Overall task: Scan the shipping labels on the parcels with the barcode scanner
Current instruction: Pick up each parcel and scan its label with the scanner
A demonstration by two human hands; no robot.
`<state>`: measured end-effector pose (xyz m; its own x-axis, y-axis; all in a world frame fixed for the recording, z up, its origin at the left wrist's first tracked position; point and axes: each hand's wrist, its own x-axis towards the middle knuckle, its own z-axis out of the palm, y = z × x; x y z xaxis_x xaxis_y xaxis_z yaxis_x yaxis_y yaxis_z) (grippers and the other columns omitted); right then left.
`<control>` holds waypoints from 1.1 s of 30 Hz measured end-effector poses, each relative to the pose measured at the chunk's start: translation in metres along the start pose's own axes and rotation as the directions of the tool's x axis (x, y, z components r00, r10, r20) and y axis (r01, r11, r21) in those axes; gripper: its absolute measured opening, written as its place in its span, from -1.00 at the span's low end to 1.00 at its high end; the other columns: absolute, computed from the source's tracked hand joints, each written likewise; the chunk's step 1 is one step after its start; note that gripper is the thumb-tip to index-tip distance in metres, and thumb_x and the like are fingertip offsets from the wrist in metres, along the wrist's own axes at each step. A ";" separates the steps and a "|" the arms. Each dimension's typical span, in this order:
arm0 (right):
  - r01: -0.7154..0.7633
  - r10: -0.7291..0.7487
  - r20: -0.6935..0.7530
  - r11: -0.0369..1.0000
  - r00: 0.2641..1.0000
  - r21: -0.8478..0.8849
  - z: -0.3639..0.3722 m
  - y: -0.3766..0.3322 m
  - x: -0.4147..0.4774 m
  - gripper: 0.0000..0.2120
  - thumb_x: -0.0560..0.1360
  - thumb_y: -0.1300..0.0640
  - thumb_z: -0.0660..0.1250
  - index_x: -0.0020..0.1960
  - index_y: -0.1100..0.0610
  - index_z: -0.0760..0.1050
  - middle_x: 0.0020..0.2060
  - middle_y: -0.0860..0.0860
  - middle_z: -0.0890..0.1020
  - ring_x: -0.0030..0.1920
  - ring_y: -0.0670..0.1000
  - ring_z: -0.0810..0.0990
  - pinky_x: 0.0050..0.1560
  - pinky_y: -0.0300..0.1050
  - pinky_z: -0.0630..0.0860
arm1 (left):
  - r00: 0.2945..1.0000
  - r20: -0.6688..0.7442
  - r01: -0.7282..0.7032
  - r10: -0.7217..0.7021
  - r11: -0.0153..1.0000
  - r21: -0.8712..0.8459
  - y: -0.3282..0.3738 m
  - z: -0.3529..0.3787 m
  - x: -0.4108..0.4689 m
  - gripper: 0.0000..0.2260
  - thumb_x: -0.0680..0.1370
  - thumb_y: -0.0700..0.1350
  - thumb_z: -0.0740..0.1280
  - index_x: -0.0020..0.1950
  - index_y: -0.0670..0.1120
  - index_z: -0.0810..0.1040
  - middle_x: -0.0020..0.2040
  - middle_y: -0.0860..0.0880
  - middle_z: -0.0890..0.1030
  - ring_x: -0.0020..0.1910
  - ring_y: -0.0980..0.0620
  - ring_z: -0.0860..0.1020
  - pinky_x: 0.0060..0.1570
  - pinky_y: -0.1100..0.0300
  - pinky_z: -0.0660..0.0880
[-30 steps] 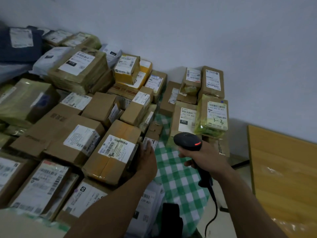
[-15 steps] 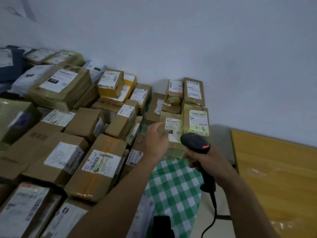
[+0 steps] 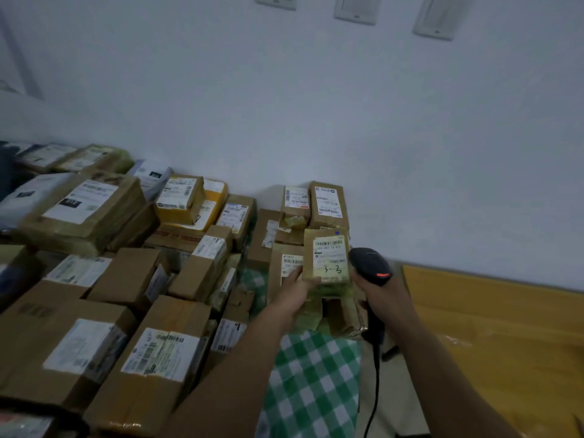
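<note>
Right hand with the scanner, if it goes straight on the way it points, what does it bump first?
Probably the yellowish parcel marked 3-3, which the left hand holds just ahead of the scanner; depth is unclear.

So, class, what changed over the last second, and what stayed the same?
The left hand left the near box, reached toward the wall and took hold of the parcel marked 3-3. The right hand still grips the scanner; the other boxes lie unmoved.

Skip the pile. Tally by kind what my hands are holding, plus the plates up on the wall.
Barcode scanner, gripped by the right hand: 1
Parcel marked 3-3, held by the left hand: 1
Wall plates: 3
Total: 5
</note>
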<state>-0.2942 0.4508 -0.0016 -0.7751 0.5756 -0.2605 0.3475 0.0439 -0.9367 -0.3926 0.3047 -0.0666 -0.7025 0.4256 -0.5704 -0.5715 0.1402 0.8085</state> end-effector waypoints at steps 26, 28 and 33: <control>0.256 -0.206 0.297 0.956 0.933 -0.142 0.040 -0.075 -0.077 -0.86 0.57 0.09 0.47 0.10 -0.08 0.60 -0.17 -0.04 0.73 -0.22 -0.04 0.74 -0.32 -0.28 0.55 | 0.897 -0.165 -0.403 0.409 0.912 0.070 0.011 -0.081 -0.060 -0.03 0.49 -0.09 0.57 0.58 0.46 -0.03 0.52 0.07 0.44 0.45 -0.02 0.44 0.44 -0.28 0.38; 0.234 -0.174 0.347 0.962 0.922 -0.139 0.042 -0.080 -0.084 -0.79 0.56 0.13 0.47 0.14 -0.10 0.59 -0.08 0.02 0.73 -0.20 0.00 0.74 -0.32 -0.30 0.55 | 0.889 -0.177 -0.416 0.422 0.906 0.072 0.014 -0.084 -0.061 -0.03 0.52 -0.14 0.54 0.63 0.39 -0.04 0.52 0.05 0.45 0.41 0.02 0.46 0.45 -0.20 0.39; 0.193 -0.098 0.370 0.954 0.924 -0.229 0.040 -0.074 -0.092 -0.86 0.57 0.10 0.47 0.11 0.08 0.62 -0.17 0.00 0.73 -0.33 -0.14 0.68 -0.35 -0.33 0.52 | 0.873 -0.237 -0.423 0.427 0.903 0.072 0.014 -0.091 -0.066 -0.06 0.55 -0.18 0.51 0.66 0.30 -0.03 0.54 0.06 0.42 0.44 0.01 0.45 0.36 -0.02 0.42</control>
<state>-0.2695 0.3621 0.0826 -0.9452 0.2259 -0.2356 0.3031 0.3401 -0.8902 -0.3929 0.1970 -0.0313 -0.9576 0.2194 -0.1866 -0.1887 0.0116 0.9820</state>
